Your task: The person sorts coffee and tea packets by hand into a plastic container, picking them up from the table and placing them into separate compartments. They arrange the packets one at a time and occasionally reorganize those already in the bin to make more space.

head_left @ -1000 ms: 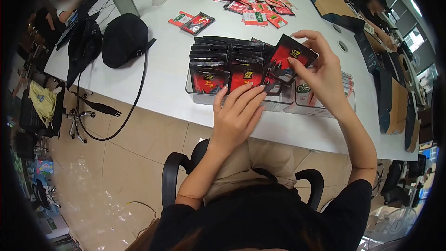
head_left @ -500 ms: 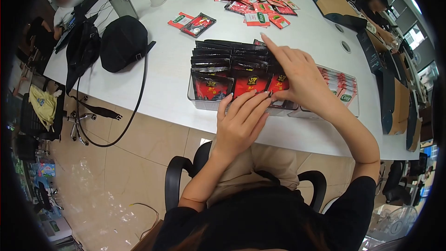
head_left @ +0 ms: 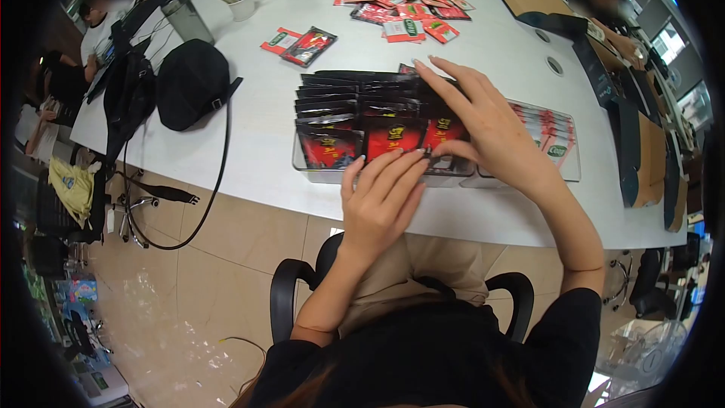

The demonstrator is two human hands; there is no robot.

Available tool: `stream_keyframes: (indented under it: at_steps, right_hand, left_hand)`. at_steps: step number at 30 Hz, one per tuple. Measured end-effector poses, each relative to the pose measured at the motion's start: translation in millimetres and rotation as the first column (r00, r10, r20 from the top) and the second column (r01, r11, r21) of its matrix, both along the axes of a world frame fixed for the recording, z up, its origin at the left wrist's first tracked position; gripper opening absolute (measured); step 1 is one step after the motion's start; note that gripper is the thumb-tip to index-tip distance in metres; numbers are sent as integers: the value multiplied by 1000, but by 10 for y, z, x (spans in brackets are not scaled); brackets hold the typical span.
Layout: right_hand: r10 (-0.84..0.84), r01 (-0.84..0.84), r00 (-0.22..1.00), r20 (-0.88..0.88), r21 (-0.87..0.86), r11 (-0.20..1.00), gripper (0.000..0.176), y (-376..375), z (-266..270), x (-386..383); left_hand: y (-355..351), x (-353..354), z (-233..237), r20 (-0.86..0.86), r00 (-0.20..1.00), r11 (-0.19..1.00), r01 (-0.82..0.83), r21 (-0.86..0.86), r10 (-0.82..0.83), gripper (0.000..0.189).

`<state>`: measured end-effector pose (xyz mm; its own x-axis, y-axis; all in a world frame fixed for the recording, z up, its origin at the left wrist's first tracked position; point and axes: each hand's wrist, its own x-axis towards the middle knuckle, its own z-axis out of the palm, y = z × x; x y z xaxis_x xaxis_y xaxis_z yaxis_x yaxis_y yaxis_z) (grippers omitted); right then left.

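Note:
Rows of black-and-red coffee sachets (head_left: pixel 396 136) stand packed upright in a clear plastic box (head_left: pixel 325 177) at the front of the table. My left hand (head_left: pixel 377 208) lies with outstretched fingertips against the lower front of the sachets. Over the right-hand row, my right hand (head_left: pixel 495 132) arches with thumb and fingers spread; the thumb is near the front and the fingers reach toward the back. Whether it presses on the sachets is hidden. Just right of it, red-and-white Cozy sachets (head_left: pixel 556 147) fill another part of clear plastic container.
A loose pile of sachets (head_left: pixel 404 11) lies at the back, with a Cozy sachet and a coffee sachet (head_left: pixel 310 47) nearer. A black cap (head_left: pixel 192 83) and black bag (head_left: pixel 130 98) sit left. Pen cups (head_left: pixel 242 7) stand behind; opened cardboard boxes (head_left: pixel 646 162) line the right edge.
The view has shifted slightly, so the table's contents appear a little further left. My right hand's fingers are spread a bit more; the left hand stays at the front of the sachets.

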<state>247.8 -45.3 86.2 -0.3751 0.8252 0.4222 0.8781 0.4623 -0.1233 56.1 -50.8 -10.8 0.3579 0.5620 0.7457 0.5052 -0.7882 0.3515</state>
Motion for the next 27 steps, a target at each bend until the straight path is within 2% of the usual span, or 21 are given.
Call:
stream_keyframes:
  at_steps: [2,5,8,11,14,17,18,19,20,22,24,27]
  right_hand:
    - [-40,42,996,-83,15,999,78,-136,90,81]
    - [-224,251,952,-209,113,961,53,-429,101,335]
    - [-381,456,763,-521,17,890,42,-785,-45,684]
    - [-568,666,676,-470,60,744,38,-1153,-281,1003]
    - [-606,702,684,-406,141,698,47,-1377,-549,1126]
    - [-437,607,552,-710,-18,795,55,-1436,-784,1083]
    - [-444,591,574,-688,-27,806,59,-1418,-821,1078]
    - [-464,596,557,-689,-59,801,59,-1394,-828,1080]
    - [-487,603,536,-690,-92,793,59,-1374,-838,1081]
    - [-521,616,527,-671,-120,778,59,-1363,-893,1122]
    - [-585,673,487,-649,-147,725,56,-1358,-857,1071]
    - [-609,711,479,-632,-128,691,52,-1341,-838,1029]
  left_hand:
    - [2,6,4,-1,1000,1000,-1,12,1,33]
    - [0,18,-9,0,1000,1000,-8,15,8,33]
    - [-6,23,-9,-3,1000,1000,-10,16,10,34]
    - [-23,30,13,-11,1000,1000,-22,5,23,30]
    - [-38,21,44,34,999,1000,6,-22,-5,29]
    - [-128,-18,140,265,953,977,183,-113,-148,28]
    - [-164,-42,172,388,883,934,335,-122,-265,28]
    - [-262,-42,240,568,742,846,514,-142,-355,26]
    - [-366,-42,307,725,560,725,678,-121,-402,25]
    - [-467,-32,367,821,110,398,905,150,-560,22]
    - [-557,-21,512,796,-117,176,946,271,-594,18]
    - [-555,-6,669,758,-259,-135,965,223,-599,32]
